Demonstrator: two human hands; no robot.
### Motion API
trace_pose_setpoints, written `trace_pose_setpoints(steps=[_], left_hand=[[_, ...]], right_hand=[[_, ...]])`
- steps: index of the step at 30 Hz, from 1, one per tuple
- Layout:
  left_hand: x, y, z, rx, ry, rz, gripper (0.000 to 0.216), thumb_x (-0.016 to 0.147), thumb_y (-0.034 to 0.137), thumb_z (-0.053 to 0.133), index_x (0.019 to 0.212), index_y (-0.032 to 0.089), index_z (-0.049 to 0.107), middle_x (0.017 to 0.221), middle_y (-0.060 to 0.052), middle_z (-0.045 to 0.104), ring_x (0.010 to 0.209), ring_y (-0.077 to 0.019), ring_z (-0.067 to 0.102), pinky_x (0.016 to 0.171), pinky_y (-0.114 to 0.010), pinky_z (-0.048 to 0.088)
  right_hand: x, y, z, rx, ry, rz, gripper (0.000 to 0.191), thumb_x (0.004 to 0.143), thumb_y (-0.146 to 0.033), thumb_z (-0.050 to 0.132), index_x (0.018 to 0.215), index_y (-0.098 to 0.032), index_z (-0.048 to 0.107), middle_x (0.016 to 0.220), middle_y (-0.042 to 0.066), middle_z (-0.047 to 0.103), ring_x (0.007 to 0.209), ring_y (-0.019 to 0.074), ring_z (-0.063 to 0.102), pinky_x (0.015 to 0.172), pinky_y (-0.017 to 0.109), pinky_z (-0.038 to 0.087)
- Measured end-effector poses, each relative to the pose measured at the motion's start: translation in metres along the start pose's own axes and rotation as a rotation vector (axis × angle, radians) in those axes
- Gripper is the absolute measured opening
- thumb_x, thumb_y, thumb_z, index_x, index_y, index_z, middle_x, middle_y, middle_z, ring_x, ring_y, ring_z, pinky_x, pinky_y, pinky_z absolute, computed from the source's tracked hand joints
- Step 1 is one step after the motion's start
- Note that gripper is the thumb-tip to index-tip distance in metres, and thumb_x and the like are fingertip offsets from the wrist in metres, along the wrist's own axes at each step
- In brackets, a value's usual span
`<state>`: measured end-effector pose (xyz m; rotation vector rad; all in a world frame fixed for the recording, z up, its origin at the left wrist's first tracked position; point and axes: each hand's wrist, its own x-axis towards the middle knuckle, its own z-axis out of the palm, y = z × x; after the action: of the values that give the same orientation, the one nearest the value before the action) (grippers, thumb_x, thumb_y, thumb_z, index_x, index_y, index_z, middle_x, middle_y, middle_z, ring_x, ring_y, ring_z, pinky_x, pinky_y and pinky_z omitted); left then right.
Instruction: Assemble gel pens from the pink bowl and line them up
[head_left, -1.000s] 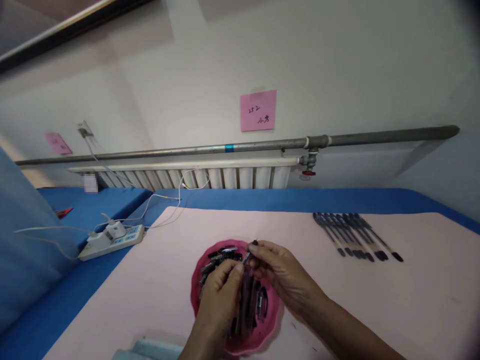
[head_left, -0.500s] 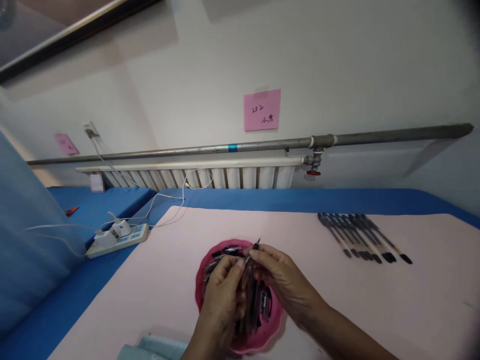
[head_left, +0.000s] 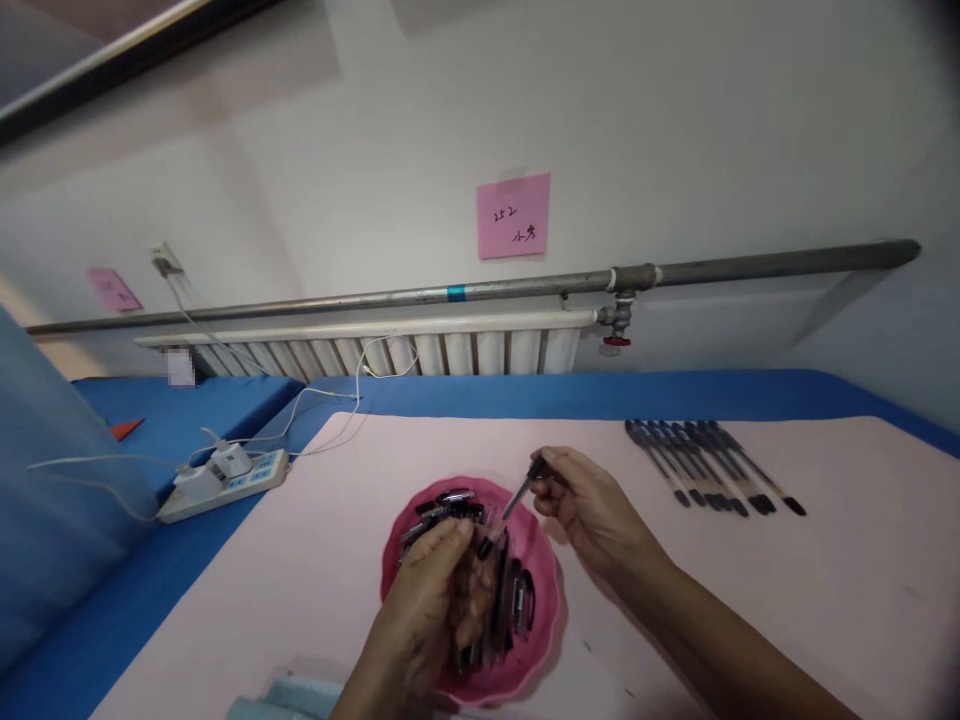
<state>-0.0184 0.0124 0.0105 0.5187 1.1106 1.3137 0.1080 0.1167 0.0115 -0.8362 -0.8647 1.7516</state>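
Pink mat (head_left: 750,600) fills my lower frame over blue cloth (head_left: 525,395); right hand (head_left: 592,510) pinches a pen (head_left: 519,492), left hand (head_left: 427,600) curls into the bowl (head_left: 544,640).

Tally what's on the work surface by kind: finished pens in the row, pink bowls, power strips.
Pens in the row: about 8, too tightly packed for an exact count
Pink bowl: 1
Power strip: 1
Total: about 10

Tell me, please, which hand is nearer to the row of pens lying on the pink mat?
The right hand: it is raised just left of the row of pens, while the left hand is farther away, over the pink bowl.
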Motion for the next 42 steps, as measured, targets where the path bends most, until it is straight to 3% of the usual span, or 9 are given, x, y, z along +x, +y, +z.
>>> trace_pose_setpoints(steps=[5, 15, 19, 22, 25, 33, 39, 42], left_hand=[[-0.001, 0.002, -0.001, 0.021, -0.014, -0.048, 0.03, 0.072, 0.043, 0.062, 0.069, 0.015, 0.05, 0.054, 0.001, 0.056, 0.031, -0.0037, 0.039, 0.027, -0.014, 0.021], [-0.002, -0.004, -0.007, 0.003, -0.16, -0.143, 0.025, 0.072, 0.034, 0.064, 0.075, 0.011, 0.057, 0.058, -0.004, 0.062, 0.035, -0.0076, 0.05, 0.028, -0.014, 0.033], [-0.003, -0.004, -0.008, 0.008, -0.165, -0.149, 0.025, 0.073, 0.034, 0.063, 0.075, 0.01, 0.058, 0.056, -0.003, 0.06, 0.034, -0.007, 0.049, 0.028, -0.014, 0.034], [-0.003, -0.002, -0.006, -0.023, -0.163, -0.141, 0.025, 0.074, 0.034, 0.063, 0.074, 0.01, 0.058, 0.054, -0.002, 0.058, 0.032, -0.0056, 0.046, 0.028, -0.014, 0.033], [-0.002, -0.003, -0.006, -0.026, -0.167, -0.139, 0.026, 0.073, 0.036, 0.064, 0.076, 0.01, 0.058, 0.053, -0.001, 0.058, 0.032, -0.0056, 0.046, 0.028, -0.014, 0.034], [0.003, -0.009, -0.007, 0.09, -0.207, -0.034, 0.03, 0.075, 0.04, 0.061, 0.065, 0.014, 0.051, 0.046, 0.003, 0.054, 0.025, -0.0045, 0.04, 0.024, -0.014, 0.027], [-0.003, -0.001, -0.003, 0.24, -0.194, 0.011, 0.026, 0.076, 0.037, 0.06, 0.089, 0.014, 0.057, 0.072, -0.004, 0.065, 0.057, -0.0123, 0.062, 0.051, -0.022, 0.049], [-0.001, -0.001, -0.003, 0.243, -0.119, 0.055, 0.025, 0.076, 0.037, 0.06, 0.089, 0.015, 0.057, 0.062, 0.001, 0.06, 0.044, -0.0078, 0.052, 0.042, -0.019, 0.042]], right_hand=[[0.005, -0.005, -0.005, 0.007, 0.018, -0.026, 0.021, 0.064, -0.031, 0.07, 0.073, -0.017, 0.058, 0.061, -0.003, 0.055, 0.052, 0.0087, 0.05, 0.045, 0.021, 0.035], [0.002, 0.0, -0.002, -0.064, -0.011, -0.092, 0.02, 0.067, -0.033, 0.068, 0.069, -0.015, 0.059, 0.057, -0.003, 0.054, 0.048, 0.0073, 0.047, 0.044, 0.02, 0.033], [-0.002, -0.002, 0.001, -0.042, -0.094, -0.058, 0.023, 0.07, -0.036, 0.066, 0.077, -0.015, 0.062, 0.063, -0.001, 0.058, 0.049, 0.0077, 0.049, 0.046, 0.021, 0.036], [-0.006, -0.003, 0.003, -0.073, -0.241, 0.028, 0.025, 0.07, -0.033, 0.067, 0.084, -0.014, 0.063, 0.067, 0.0, 0.06, 0.05, 0.0076, 0.05, 0.047, 0.021, 0.037], [-0.009, -0.003, 0.004, -0.146, -0.325, 0.092, 0.022, 0.071, -0.033, 0.067, 0.08, -0.014, 0.063, 0.057, -0.001, 0.059, 0.048, 0.0078, 0.049, 0.048, 0.021, 0.037], [-0.009, -0.004, 0.005, -0.203, -0.282, 0.039, 0.021, 0.071, -0.034, 0.065, 0.069, -0.016, 0.057, 0.049, -0.003, 0.057, 0.044, 0.0079, 0.048, 0.047, 0.021, 0.036], [-0.022, 0.0, 0.013, -0.376, -0.328, 0.032, 0.02, 0.074, -0.035, 0.062, 0.067, -0.017, 0.057, 0.052, -0.004, 0.057, 0.045, 0.009, 0.049, 0.048, 0.022, 0.037], [-0.028, 0.0, 0.017, -0.497, -0.414, -0.002, 0.016, 0.076, -0.035, 0.059, 0.072, -0.019, 0.059, 0.057, -0.004, 0.058, 0.049, 0.0108, 0.051, 0.05, 0.024, 0.039]])
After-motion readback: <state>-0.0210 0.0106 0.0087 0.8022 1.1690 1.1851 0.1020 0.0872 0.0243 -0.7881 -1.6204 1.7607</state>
